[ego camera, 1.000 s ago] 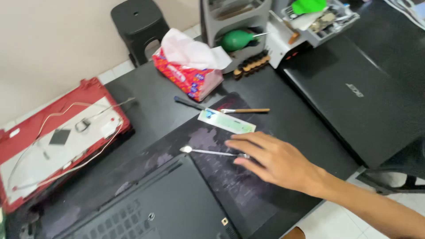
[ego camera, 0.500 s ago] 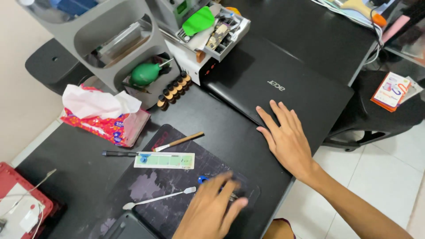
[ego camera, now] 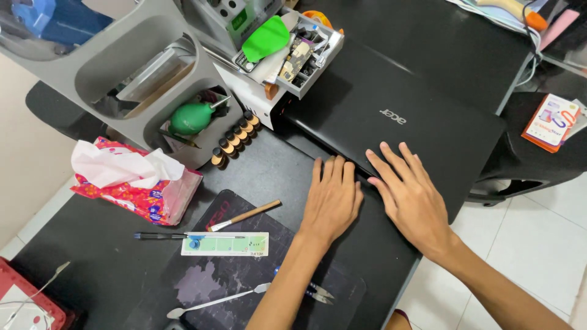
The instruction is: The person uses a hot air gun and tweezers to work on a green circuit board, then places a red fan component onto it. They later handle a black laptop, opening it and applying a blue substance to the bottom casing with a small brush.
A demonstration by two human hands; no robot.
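Head view: a closed black laptop (ego camera: 416, 104) lies on the black table (ego camera: 275, 165), toward the far right side, with its near edge by the hands. The right hand (ego camera: 411, 198) lies flat on the laptop's lid near that edge, with its fingers spread a little. The left hand (ego camera: 332, 198) lies flat just beside it, fingers close together, with the fingertips at the laptop's edge and the palm over the table. Neither hand pinches or holds anything.

Near the left arm is a dark work mat (ego camera: 244, 275). On the mat are a small wooden-handled brush (ego camera: 244, 216), a light green strip card (ego camera: 225, 244), a thin metal pry tool (ego camera: 217, 302) and small tweezers with a blue part (ego camera: 318, 291), partly hidden by the arm. A dark pen (ego camera: 159, 236) lies by the card's left end.

Farther left is a red flowery pack of tissues (ego camera: 131, 183) with white tissue sticking up. Behind it stands a grey holder (ego camera: 140, 79) with a green rubber air blower (ego camera: 191, 117) inside. A row of small brown-capped bottles (ego camera: 235, 138) sits in front of it. A white tray of small parts (ego camera: 293, 52) with a green pick on top is just past the laptop's far left corner. A red cover (ego camera: 27, 299) with white wires peeks in at the bottom left corner.
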